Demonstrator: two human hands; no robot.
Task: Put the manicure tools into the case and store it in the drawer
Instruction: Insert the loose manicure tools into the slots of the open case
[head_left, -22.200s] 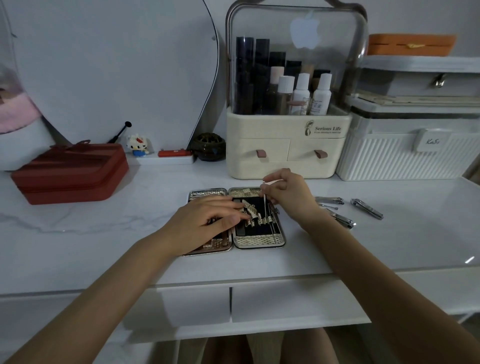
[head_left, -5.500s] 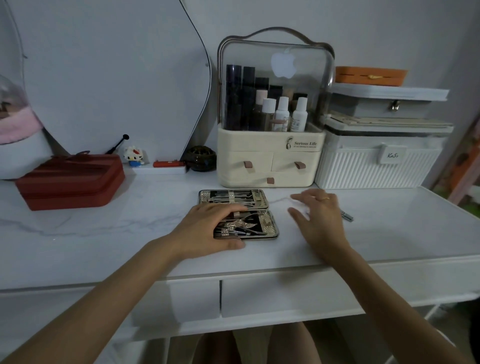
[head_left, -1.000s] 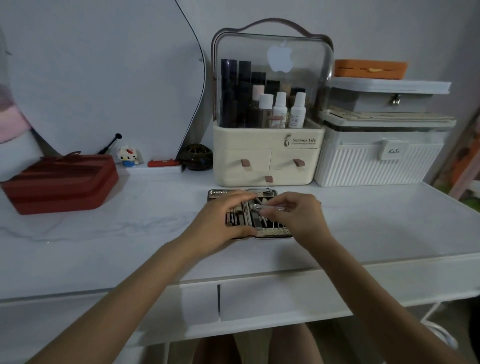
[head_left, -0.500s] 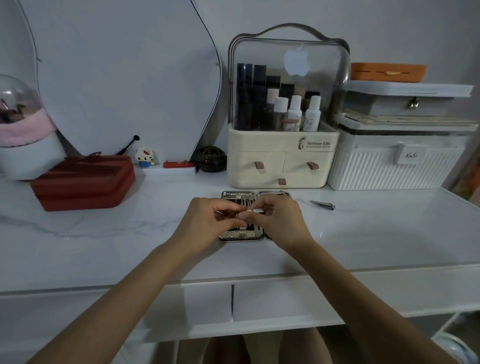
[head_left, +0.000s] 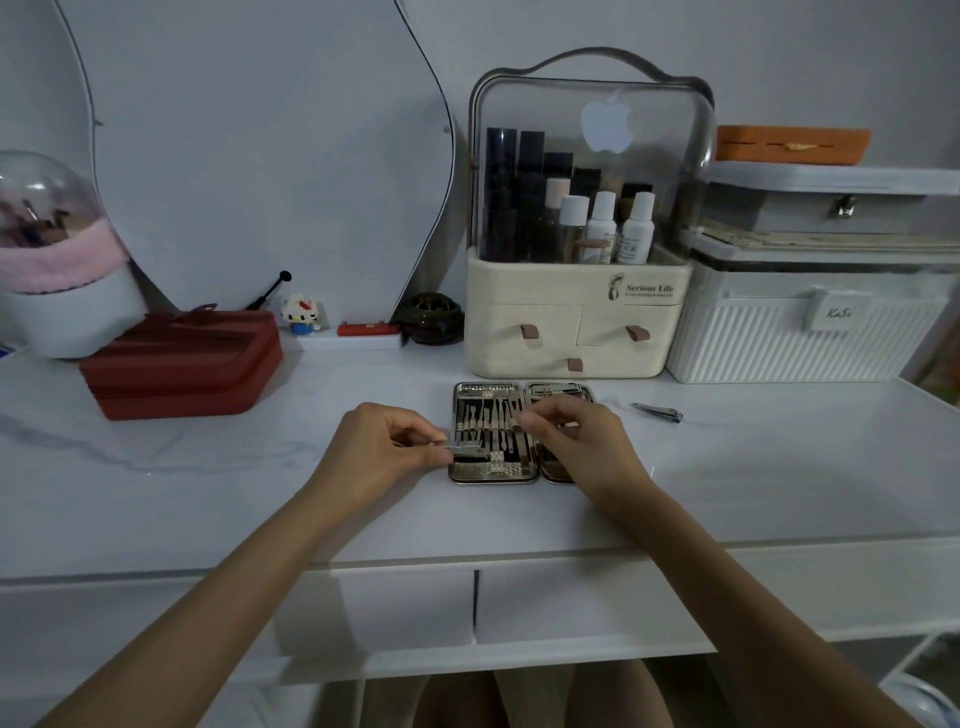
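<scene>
The metal manicure case (head_left: 493, 470) lies open on the white desk, with several tools strapped in its left half. My left hand (head_left: 382, 449) is at the case's left edge and pinches a flat metal tool (head_left: 465, 448) that points over the left half. My right hand (head_left: 579, 441) covers much of the right half, its thumb and forefinger pinching at the strap (head_left: 517, 422) across the tools. One nail clipper (head_left: 657, 412) lies loose on the desk to the right of the case. Two shut drawers (head_left: 597, 605) sit under the desk's front edge.
A cream cosmetics organiser (head_left: 576, 322) stands right behind the case, with a white ribbed box (head_left: 800, 332) beside it. A red zip case (head_left: 182, 364) and a domed pink holder (head_left: 57, 260) are at the left. A mirror (head_left: 260, 156) leans on the wall.
Half a second ago both hands held the tool together over the case. Now my left hand has it alone at the left edge, and my right hand has shifted to the strap.
</scene>
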